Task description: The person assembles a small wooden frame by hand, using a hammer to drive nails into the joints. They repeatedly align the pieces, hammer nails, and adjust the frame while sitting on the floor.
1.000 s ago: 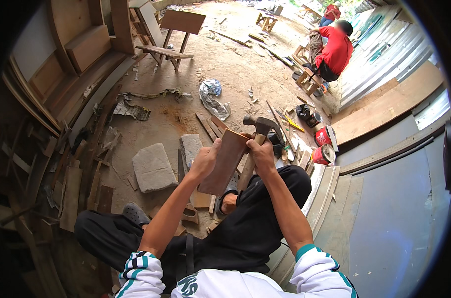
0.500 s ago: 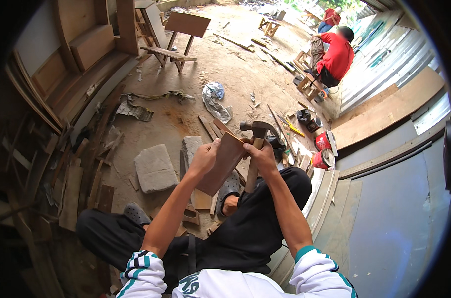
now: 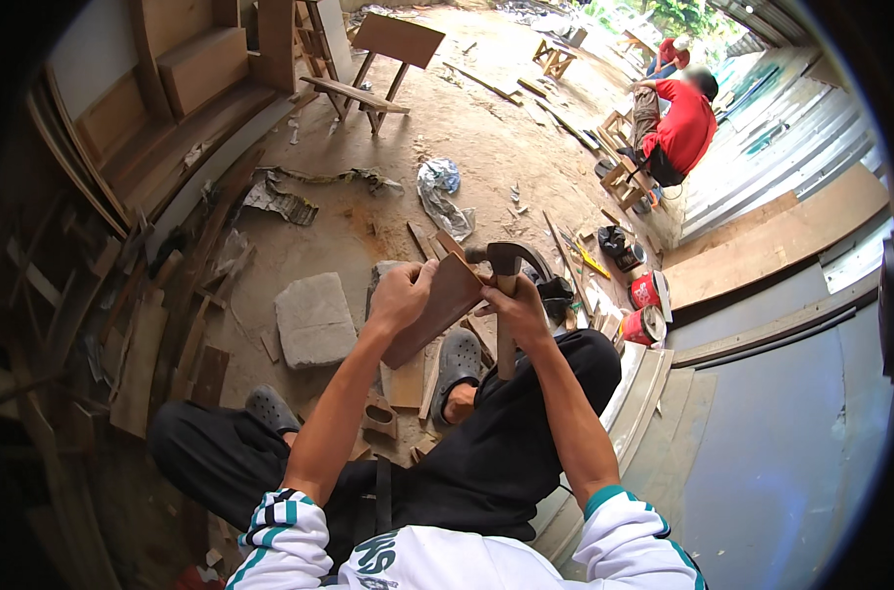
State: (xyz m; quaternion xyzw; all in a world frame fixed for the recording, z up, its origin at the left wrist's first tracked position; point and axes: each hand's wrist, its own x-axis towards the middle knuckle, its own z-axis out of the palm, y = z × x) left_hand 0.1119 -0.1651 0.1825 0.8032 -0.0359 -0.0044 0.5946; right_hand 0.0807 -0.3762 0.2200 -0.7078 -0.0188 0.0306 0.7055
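My left hand [image 3: 400, 299] is closed round the left edge of a thin brown wooden board [image 3: 435, 313], which is held up tilted over my lower legs. A claw hammer [image 3: 506, 260] rests in my right hand [image 3: 522, 311], its dark head up and its wooden handle hanging down past the palm. The thumb and fingertips of that hand also meet the board's upper right corner. Whether they pinch something small there is too fine to make out. Beneath the board lie wood offcuts [image 3: 405, 385], beside my grey clog [image 3: 458, 360].
A pale stone block [image 3: 315, 320] lies on the dirt floor at left, near piled scrap wood [image 3: 137, 379]. Red cans [image 3: 644, 324] stand at right by a grey panel [image 3: 762, 452]. Farther off are a wooden chair [image 3: 373, 79] and a seated person in red [image 3: 685, 128].
The board has tipped, so its top edge now faces me more and its face looks narrower. Both hands keep their hold. The surroundings have shifted slightly right in view.
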